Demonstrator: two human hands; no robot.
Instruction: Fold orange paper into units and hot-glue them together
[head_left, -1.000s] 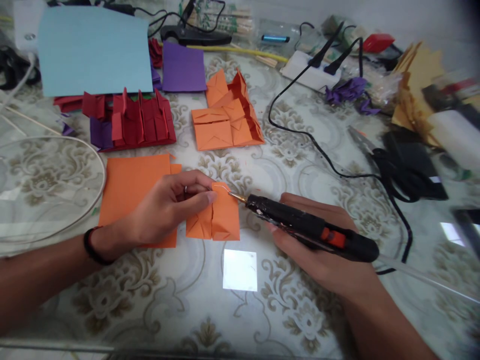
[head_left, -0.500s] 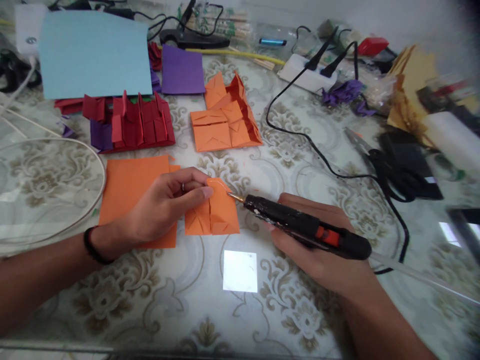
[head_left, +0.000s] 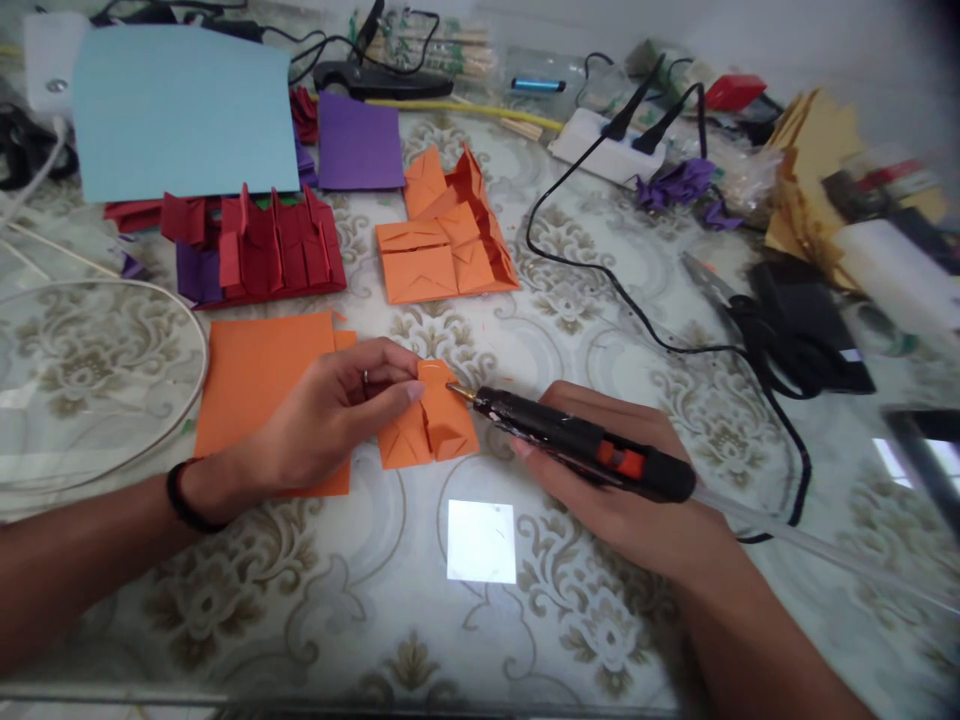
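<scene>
Pinched between the thumb and fingers of my left hand (head_left: 330, 415) is a small folded orange paper (head_left: 442, 415), held just above the table, with a thin pale line of glue near its top edge. My right hand (head_left: 622, 460) is wrapped round a black glue gun (head_left: 570, 440) with an orange trigger part. Its brass nozzle touches or nearly touches the upper right of the folded paper. A clear glue stick (head_left: 795, 545) trails from the gun's back end. Under my left wrist lie square orange sheets (head_left: 262, 370).
Joined orange folded pieces (head_left: 442, 250) and a row of red folded pieces (head_left: 277, 250) lie farther back, near a purple sheet (head_left: 360, 142) and a light blue sheet (head_left: 184, 115). A black cord (head_left: 630, 310) runs from the power strip (head_left: 607, 145) past scissors (head_left: 757, 330). A hoop (head_left: 202, 350) lies left.
The folded orange paper has turned slightly in my left hand. My right hand has shifted a little left with the glue gun, its nozzle now farther in over the paper.
</scene>
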